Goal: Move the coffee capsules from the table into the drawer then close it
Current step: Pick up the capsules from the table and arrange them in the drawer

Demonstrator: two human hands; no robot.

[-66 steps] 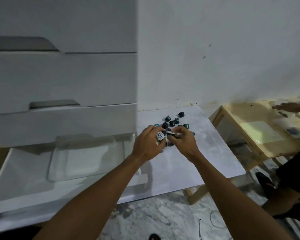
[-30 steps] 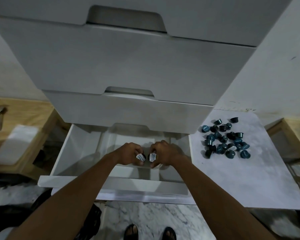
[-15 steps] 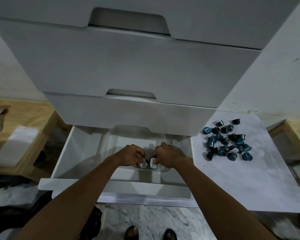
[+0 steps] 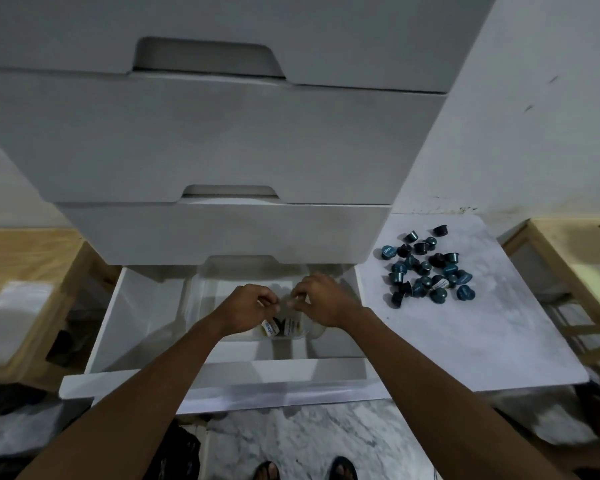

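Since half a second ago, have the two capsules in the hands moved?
Yes. The two capsules have dropped out of the fingers and now lie in the clear tray inside the open drawer, below both hands.

Two shut drawers sit stacked above, each with a cut-out grip at its top edge. A pale wall with small dark marks rises on the right. Light wooden furniture stands at the left, and another wooden piece at the right. Below lies a marbled floor, with two dark sandals at the bottom edge
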